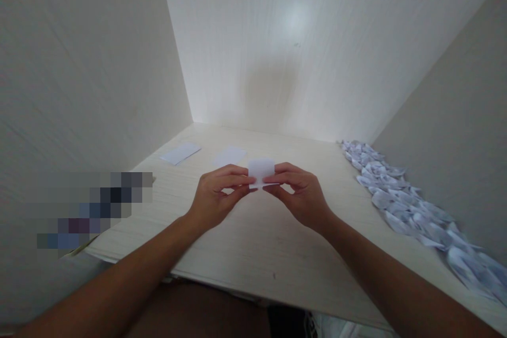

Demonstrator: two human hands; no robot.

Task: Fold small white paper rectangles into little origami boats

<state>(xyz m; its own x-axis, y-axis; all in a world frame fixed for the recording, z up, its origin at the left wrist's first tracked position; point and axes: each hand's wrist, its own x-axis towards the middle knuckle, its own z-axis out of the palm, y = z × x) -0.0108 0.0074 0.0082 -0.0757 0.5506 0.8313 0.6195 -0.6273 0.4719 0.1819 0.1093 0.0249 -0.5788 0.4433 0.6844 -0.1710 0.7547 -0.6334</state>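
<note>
Just above the middle of the table, a small white piece of paper (261,169) is held up between both hands. My left hand (216,193) pinches its left edge between thumb and fingers. On the opposite edge, my right hand (301,193) grips it the same way, thumb below and fingers on the face. The paper's lower edge is partly covered by fingertips. Behind my left hand lies a flat white paper (231,155), and farther left is another white paper slip (181,153).
A long heap of folded white paper pieces (412,206) runs along the right side of the pale table (245,253). Pale walls enclose the left, back and right. A blurred-out patch (106,206) covers something at the left edge.
</note>
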